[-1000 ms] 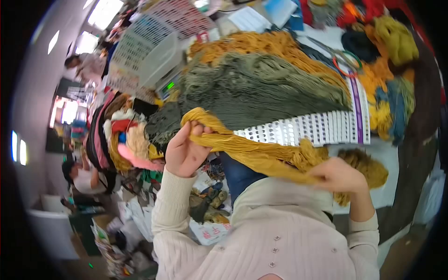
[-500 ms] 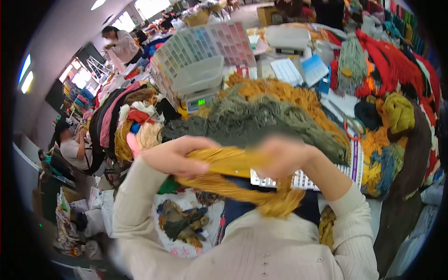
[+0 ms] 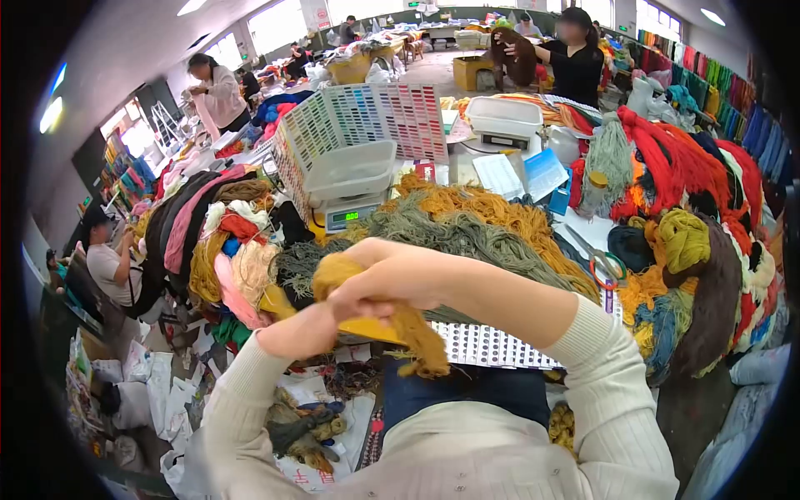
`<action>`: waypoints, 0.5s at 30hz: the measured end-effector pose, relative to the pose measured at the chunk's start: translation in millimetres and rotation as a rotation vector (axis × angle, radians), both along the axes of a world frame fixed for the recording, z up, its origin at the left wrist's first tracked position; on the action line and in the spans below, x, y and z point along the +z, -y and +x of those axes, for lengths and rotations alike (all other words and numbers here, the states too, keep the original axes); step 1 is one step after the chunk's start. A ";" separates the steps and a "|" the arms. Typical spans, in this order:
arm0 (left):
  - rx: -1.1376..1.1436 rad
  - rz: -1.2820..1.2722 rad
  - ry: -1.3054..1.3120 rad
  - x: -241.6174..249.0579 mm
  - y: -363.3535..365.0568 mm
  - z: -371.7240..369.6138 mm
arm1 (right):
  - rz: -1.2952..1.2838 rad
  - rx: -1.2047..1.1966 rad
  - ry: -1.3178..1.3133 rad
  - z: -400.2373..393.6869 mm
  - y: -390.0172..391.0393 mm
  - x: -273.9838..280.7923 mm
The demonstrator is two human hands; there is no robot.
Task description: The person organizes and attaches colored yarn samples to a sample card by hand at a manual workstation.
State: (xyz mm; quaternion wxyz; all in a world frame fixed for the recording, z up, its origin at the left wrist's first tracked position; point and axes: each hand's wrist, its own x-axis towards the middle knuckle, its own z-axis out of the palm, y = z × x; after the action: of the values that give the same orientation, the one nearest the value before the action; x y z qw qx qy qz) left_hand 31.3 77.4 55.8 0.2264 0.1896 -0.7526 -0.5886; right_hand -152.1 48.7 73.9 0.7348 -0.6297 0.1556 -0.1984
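Note:
A mustard-yellow skein of yarn (image 3: 423, 340) is gathered in front of my body, with one end bunched above my hands and the other hanging below. My right hand (image 3: 379, 282) reaches across to the left with its fingers closed around the skein. Under it, my left hand (image 3: 310, 327) also grips the skein; its fingers are mostly hidden behind the right hand and wrist. Just beyond my hands lies a heap of grey-green yarn (image 3: 475, 254). Close below my right forearm is a white card with rows of dark dots (image 3: 500, 345).
A digital scale (image 3: 346, 215) carries a clear plastic bin (image 3: 350, 169). Behind it stands a colour sample board (image 3: 383, 117). Scissors (image 3: 596, 254) lie to the right, near red yarn (image 3: 667, 158). Co-workers are farther back, one holding brown yarn (image 3: 514, 57).
My hands were apart with the skein stretched between them. My right hand has crossed left over my left hand, and the skein is now bunched together. The view has tilted up.

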 end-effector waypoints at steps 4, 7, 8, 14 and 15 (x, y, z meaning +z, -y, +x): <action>0.582 0.289 -0.695 12.5 9.5 -11.1 | -0.357 -0.013 -0.104 24.8 6.4 -3.9; 0.688 0.490 -0.990 51.1 30.6 25.2 | -0.351 -0.054 -0.134 26.3 10.9 -4.3; 0.522 0.443 -1.133 66.1 39.4 40.4 | -0.323 -0.076 -0.147 26.6 12.7 -6.0; 0.535 0.507 -0.815 70.5 2.9 0.6 | -0.459 -0.293 -0.103 40.5 7.9 21.6; 0.553 0.474 -0.868 74.3 0.7 7.1 | -0.513 -0.320 -0.136 42.8 10.7 22.7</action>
State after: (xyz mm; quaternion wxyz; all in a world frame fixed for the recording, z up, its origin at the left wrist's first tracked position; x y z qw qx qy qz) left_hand 38.4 76.8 130.1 0.6120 0.1658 -0.3603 -0.6843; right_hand -109.3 38.0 96.5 0.4993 -0.7739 0.2464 -0.3017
